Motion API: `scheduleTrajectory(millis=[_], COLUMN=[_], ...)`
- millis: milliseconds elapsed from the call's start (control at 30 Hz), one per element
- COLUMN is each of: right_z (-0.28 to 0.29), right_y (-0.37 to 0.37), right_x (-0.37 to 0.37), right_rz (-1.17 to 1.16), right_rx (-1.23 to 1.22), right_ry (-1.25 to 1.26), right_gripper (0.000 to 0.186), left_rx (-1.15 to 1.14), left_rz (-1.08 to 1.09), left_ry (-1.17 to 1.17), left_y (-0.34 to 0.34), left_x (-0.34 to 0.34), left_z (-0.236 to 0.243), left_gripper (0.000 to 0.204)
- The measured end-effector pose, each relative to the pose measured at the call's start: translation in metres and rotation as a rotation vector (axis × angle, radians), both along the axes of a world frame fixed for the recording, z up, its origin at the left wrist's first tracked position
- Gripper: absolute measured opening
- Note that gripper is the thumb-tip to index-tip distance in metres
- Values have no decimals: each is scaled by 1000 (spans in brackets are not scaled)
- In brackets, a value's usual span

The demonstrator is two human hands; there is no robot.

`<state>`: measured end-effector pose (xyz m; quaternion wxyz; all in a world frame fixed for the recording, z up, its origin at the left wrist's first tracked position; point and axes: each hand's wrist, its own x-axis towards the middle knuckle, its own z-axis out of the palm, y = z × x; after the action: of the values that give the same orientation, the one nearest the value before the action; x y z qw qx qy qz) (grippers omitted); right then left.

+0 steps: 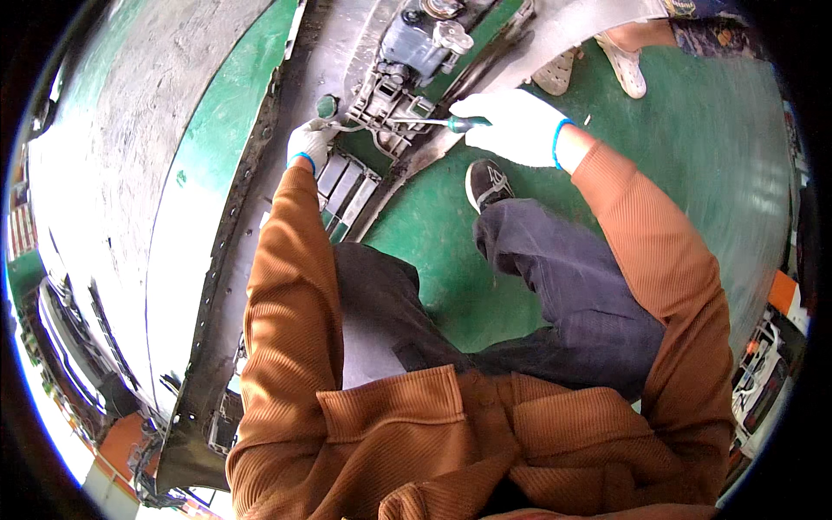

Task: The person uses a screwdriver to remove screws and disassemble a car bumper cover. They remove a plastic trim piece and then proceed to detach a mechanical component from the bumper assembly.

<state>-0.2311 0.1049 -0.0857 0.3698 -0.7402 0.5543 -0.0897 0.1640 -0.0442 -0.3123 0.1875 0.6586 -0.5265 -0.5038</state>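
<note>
My right hand, in a white glove with a blue cuff, is closed on a green-handled screwdriver, its shaft reaching left into a grey bracket assembly. My left hand, also gloved, has its fingers curled at the bracket's left side, just below a round green object; what they grip is unclear. A grey unit with fittings sits above the bracket, and a slatted part lies below it. These sit on a long, dirty vehicle panel, likely a bumper.
Another person's feet in white clogs stand at the upper right on the green floor. My dark-trousered legs and shoe are below my right hand. Dark vehicle parts line the left rim; more parts are at the right edge.
</note>
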Motion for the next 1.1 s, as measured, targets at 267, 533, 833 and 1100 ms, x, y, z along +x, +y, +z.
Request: scheduleTrajectory(millis=[267,533,833,1100], right_z=[8,8,-14,-33], right_y=[-17,-85,-150,-210], right_x=[28,107,143,161], right_rz=[164,236,444,696], right_rx=[-178,-263,-203,-80], right_ry=[-74,192,405,491], right_gripper=[43,32,33,31], left_rx=[44,-77,-184,-391], left_rz=[103,47,187,122], left_ry=[104,67,382,172], left_y=[14,41,69,78], left_x=[6,21,12,8], left_z=[-3,0,1,-2], left_gripper=[14,10,20,27])
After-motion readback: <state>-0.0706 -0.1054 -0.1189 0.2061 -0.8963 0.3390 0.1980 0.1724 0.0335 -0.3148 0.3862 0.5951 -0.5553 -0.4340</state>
